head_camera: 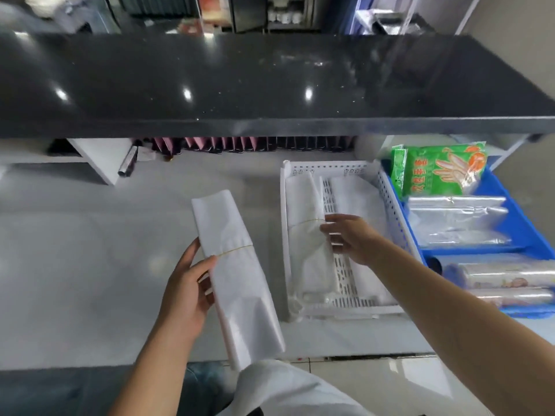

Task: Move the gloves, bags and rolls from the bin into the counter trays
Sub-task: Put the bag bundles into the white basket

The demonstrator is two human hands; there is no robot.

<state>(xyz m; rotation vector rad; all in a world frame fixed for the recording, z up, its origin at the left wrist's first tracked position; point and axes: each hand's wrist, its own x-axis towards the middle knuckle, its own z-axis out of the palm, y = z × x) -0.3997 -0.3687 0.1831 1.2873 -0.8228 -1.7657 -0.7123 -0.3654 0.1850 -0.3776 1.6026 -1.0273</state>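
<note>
On the pale surface (90, 235), well to the left, nothing of the task's is being handled. Next, a rubber-banded bundle of white bags (237, 274) is being held by the left hand (187, 291), its fingers curled round the bundle's left edge near the band. The bundle's long axis is running away from the body, tilted slightly leftward at its far end — nearly parallel to the white perforated tray (387, 193) just to its right. In that tray, a second banded bundle (309, 235) is being touched by the right hand (350, 238), whose fingers are spread and only loosely bent; whether they are pinching it cannot be told. Another white bundle (357, 202) is lying beside it. Farther right, a green glove packet (441, 172), clear bags (459, 223) and film rolls (507, 280) are resting in a blue tray (528, 229). The held bundle is judged to need a short rightward carry — the left hand being nearer.
</note>
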